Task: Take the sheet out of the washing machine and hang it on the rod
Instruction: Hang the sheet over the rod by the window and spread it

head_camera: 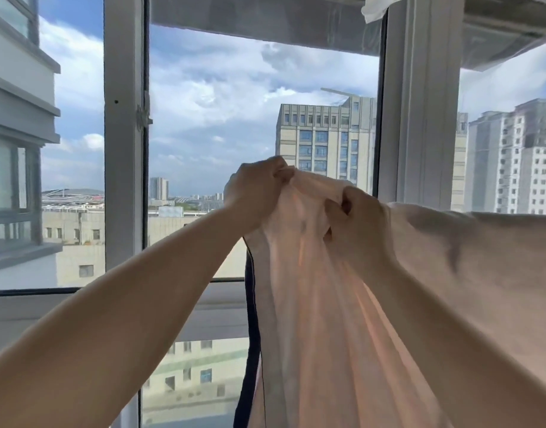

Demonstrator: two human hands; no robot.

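A pale pink sheet (315, 304) hangs in long folds in front of the window, and its top edge runs off to the right at about hand height. My left hand (256, 193) grips the bunched top edge at the left end. My right hand (358, 220) grips the same edge a little to the right and lower. The rod itself is hidden under the cloth. A dark strip (251, 319) hangs along the sheet's left side; I cannot tell what it is.
Tall window frames (125, 149) stand right ahead, with city buildings and cloudy sky beyond. A piece of white cloth (376, 6) hangs at the top right. A grey sill (80, 310) runs below the glass.
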